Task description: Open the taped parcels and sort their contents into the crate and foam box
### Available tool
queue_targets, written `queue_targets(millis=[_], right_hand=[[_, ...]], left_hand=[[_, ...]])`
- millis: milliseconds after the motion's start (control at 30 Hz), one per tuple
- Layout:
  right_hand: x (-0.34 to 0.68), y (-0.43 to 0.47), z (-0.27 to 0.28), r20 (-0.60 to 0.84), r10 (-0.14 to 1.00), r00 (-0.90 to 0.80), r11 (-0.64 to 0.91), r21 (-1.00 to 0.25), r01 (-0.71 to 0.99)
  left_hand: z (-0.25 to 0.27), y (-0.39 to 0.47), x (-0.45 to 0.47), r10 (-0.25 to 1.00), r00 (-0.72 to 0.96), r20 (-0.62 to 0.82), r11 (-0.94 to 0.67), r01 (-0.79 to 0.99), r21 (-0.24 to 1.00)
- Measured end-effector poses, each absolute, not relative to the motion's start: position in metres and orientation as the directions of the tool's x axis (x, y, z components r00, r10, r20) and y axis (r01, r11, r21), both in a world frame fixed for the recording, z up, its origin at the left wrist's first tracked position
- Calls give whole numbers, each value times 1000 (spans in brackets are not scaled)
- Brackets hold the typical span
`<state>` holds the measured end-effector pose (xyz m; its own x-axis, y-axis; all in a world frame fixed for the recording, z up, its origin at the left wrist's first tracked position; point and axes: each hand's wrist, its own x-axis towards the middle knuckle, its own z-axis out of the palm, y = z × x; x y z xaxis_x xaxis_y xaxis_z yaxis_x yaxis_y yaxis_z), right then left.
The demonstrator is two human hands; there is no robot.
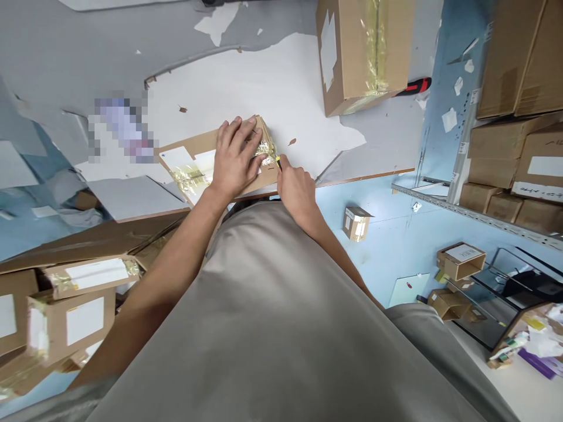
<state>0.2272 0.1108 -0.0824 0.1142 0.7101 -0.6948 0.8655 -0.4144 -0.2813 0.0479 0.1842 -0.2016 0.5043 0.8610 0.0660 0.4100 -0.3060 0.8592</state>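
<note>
A flat cardboard box [202, 140] with white labels and shiny yellowish tape lies on the table near its front edge. My left hand [236, 155] rests on top of the box, fingers stretched out flat over it. At the box's right end, my right hand [295, 186] is closed round a box cutter [278, 162]; a yellow and black part of it shows past the thumb. The cutter's tip is at the taped end of the box. Its blade is too small to make out, and the fingers hide most of the handle.
A large taped carton [367, 53] stands at the table's back right, with a red and black handle [416, 87] beside it. Boxes fill a large carton [97, 237] at lower left. A shelf with cartons [497, 140] stands right. A small box [356, 223] sits on the blue floor.
</note>
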Motion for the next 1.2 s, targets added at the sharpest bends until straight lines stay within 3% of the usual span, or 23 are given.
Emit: queue_targets(millis=[133,400,667,833,1033,1200], right_hand=[[235,115,-89,-668,738,94,-402,-323,857],[255,106,-85,-681,732,-18,-342,-390,855],[246,101,-83,-661,750,-11,-341,-400,851],[247,101,-83,-609,793,22,-351,-427,833],[256,110,-102,-554,831,43,-382,-514,768],[271,110,-129,-569,822,35,-471,-644,603]], left_hand=[[-191,186,49,847,525,85,-339,410,847],[-201,184,45,802,558,-213,-314,698,644],[-208,187,45,796,564,-220,-341,718,607],[-201,185,42,793,595,-129,-390,660,642],[-197,182,43,799,592,-102,-396,647,652],[-187,180,46,806,579,-127,-368,657,659]])
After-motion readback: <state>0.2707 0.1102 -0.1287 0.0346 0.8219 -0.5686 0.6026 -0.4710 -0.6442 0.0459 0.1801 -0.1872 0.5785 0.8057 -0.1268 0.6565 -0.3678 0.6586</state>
